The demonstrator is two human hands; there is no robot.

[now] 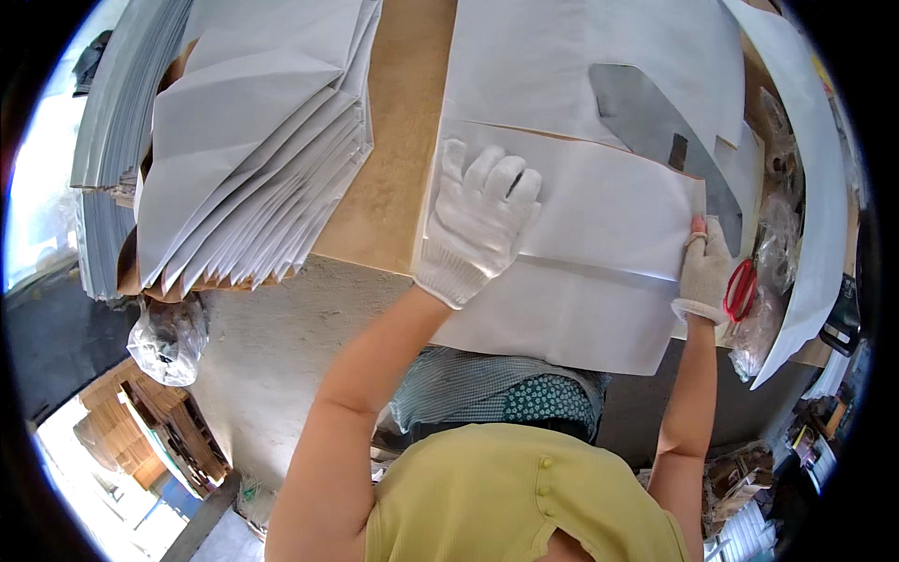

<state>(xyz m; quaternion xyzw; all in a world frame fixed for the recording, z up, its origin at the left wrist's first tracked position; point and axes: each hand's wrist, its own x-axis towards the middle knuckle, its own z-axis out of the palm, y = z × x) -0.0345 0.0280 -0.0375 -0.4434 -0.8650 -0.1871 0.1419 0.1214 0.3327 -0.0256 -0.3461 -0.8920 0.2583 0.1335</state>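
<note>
A white paper sheet (599, 304) with a crease across it lies in front of me, its near part hanging over the table edge. My left hand (482, 211), in a white knitted glove, rests palm down on the sheet's left side, fingers apart and slightly bent. At the sheet's right edge, my right hand (707, 267) wears a similar glove with a bare fingertip showing. It pinches that edge; the fingers beneath are partly hidden. Beyond the sheet is a grey flat plate (646, 112) with angled corners and a dark patch, lying on more white paper (524, 66).
A fanned stack of folded white paper (253, 140) stands at the left, beside a thick pile of sheets (122, 131). Red-handled scissors (740, 290) and clear plastic bags (777, 225) lie to the right. Brown board (398, 140) covers the tabletop. A plastic-wrapped bundle (169, 342) hangs at the left edge.
</note>
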